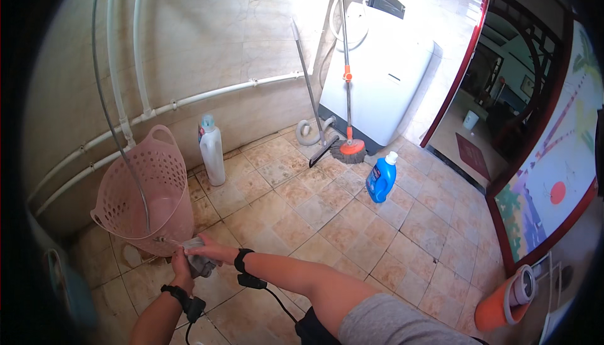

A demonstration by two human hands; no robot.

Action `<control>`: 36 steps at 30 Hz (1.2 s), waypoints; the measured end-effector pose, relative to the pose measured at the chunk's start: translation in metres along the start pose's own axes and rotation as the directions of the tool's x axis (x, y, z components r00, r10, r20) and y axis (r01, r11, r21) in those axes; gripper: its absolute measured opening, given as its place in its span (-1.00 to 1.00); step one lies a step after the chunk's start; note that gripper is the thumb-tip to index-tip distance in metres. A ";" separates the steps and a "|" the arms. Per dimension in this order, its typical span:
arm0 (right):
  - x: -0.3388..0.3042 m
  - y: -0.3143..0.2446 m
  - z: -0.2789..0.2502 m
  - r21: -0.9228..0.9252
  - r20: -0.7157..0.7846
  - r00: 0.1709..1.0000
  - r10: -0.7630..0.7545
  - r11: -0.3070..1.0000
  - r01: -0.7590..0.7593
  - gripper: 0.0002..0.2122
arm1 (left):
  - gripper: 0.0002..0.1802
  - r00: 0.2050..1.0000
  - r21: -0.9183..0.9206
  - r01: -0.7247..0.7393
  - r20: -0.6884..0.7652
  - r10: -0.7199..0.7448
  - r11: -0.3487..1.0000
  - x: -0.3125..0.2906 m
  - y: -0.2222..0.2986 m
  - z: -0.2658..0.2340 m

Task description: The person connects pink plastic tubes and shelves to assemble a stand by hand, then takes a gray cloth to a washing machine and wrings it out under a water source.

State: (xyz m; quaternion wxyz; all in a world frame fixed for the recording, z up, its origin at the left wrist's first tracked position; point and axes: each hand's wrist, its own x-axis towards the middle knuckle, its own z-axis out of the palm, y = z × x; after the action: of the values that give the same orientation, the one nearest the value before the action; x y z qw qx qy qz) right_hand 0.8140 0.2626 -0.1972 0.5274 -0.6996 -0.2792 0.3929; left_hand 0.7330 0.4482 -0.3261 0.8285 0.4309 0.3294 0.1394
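Both of my hands are closed on a grey cloth (200, 264), low over the tiled floor just in front of a pink laundry basket (179, 216). My left hand (181, 268) grips its near left side, and my right hand (214, 250) comes in from the right with its fingers over the top. Part of the cloth is hidden by the fingers. The tall basket has holes in its wall and a raised loop handle. A thin grey shower hose (119, 134) hangs down into it.
A white bottle (212, 156) stands by the wall, and a blue detergent bottle (381, 180) stands on the floor tiles. Farther off, a floor squeegee (309, 93) and an orange brush (348, 150) lean near a white washing machine (380, 71). An orange bucket (497, 307) sits at the right.
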 end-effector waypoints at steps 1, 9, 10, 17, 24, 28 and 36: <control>-0.001 0.001 -0.002 0.047 -0.013 0.994 0.111 0.993 -0.110 0.05 | -0.45 1.000 0.012 0.008 0.006 -0.008 1.000 0.005 -0.004 0.007; 0.022 0.065 -0.025 0.192 -0.281 0.955 0.091 0.981 -0.037 -0.17 | -0.46 0.965 0.360 0.253 -0.036 -0.258 0.898 -0.084 0.036 0.108; 0.025 0.072 -0.026 0.253 -0.275 0.958 0.076 0.968 -0.005 -0.22 | -0.47 0.953 0.438 0.283 -0.032 -0.300 0.853 -0.085 0.037 0.107; 0.022 0.079 -0.013 0.320 -0.320 0.944 0.084 0.947 0.024 -0.27 | -0.43 0.912 0.354 0.285 0.185 -0.365 0.891 -0.052 0.018 0.074; 0.032 0.065 0.002 0.262 -0.398 0.917 -0.018 0.956 0.132 -0.24 | -0.41 0.982 0.253 0.075 0.152 -0.116 0.965 -0.044 0.014 0.070; 0.045 0.111 -0.058 0.363 -0.379 0.924 -0.045 0.912 0.193 -0.39 | -0.41 0.976 0.541 -0.213 0.149 0.157 0.814 -0.038 0.004 0.137; 0.047 0.056 0.013 0.698 -0.136 0.991 0.020 0.712 0.081 -0.58 | -0.47 0.976 0.433 -0.180 -0.029 0.214 0.883 -0.032 0.025 0.075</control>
State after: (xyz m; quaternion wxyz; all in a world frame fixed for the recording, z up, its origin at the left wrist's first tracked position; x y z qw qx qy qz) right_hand 0.8265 0.2907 -0.2648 0.7773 -0.4670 -0.0850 0.4130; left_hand 0.7602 0.4001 -0.2617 0.6819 0.6278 0.3378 0.1635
